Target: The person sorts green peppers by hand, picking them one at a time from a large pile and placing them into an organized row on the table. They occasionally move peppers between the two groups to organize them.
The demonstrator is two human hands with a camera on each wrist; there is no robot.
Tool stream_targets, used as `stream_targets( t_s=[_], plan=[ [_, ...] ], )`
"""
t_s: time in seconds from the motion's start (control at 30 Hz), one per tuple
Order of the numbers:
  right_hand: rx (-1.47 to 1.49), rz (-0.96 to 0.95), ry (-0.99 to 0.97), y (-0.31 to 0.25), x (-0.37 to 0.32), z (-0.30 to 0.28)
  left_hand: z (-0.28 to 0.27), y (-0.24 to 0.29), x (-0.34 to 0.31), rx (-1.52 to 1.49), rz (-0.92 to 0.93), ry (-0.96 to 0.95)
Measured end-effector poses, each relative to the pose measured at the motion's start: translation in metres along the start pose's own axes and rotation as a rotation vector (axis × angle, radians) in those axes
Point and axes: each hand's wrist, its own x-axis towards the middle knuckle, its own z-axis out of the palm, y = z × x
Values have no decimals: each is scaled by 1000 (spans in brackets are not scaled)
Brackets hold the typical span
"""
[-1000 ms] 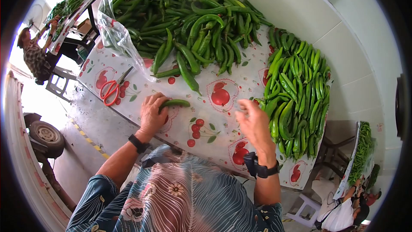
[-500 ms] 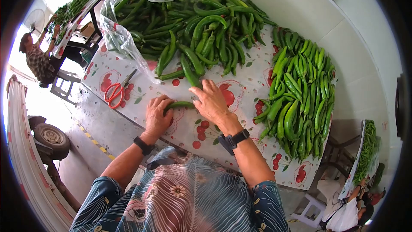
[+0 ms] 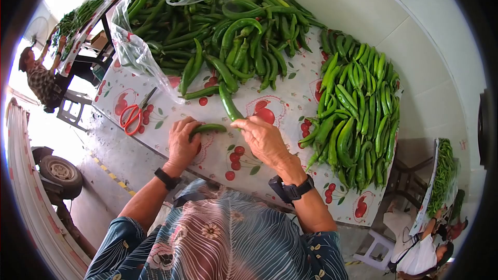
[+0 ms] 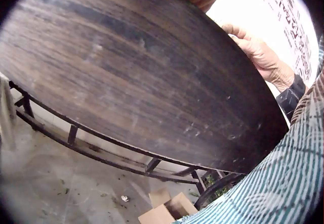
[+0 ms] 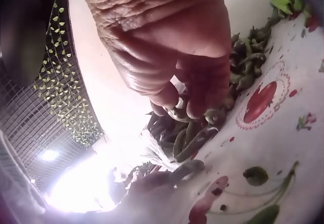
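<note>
In the head view my left hand (image 3: 182, 142) rests on the cloth with its fingers round one end of a single green pepper (image 3: 212, 127). My right hand (image 3: 264, 141) pinches the near end of a longer green pepper (image 3: 229, 101) between thumb and fingers, beside the loose heap (image 3: 228, 36); the right wrist view shows this hand (image 5: 167, 47) from the palm side, fingertips on a pepper. To the right lies a pile of peppers (image 3: 358, 119), mostly side by side. The left wrist view mainly shows the table's dark underside (image 4: 136, 77).
Red-handled scissors (image 3: 132, 119) lie near the left edge of the table. A clear plastic bag (image 3: 136, 54) lies around the heap's left part. A person in a checked shirt (image 3: 43, 82) works at another table far left; more people (image 3: 417, 249) are at lower right.
My right hand came from beside the right pile to the heap's front pepper and now pinches its end. My left hand stays at its pepper.
</note>
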Motion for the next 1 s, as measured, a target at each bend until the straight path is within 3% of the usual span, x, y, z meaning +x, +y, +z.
stream_targets(
  t_s=[0.3,0.33,0.57,0.8,1.0],
  plan=[
    [139,151,229,-2,-32,-39,1,0,0,8,2,11],
    [144,233,221,-4,-33,-47,1,0,-1,5,2,10],
    [-466,355,378,18,-47,-70,1,0,0,15,13,13],
    [-655,518,115,19,-44,-78,0,0,0,13,12,4],
    [-692,516,76,26,-41,-74,0,-2,0,14,13,5]
  ],
)
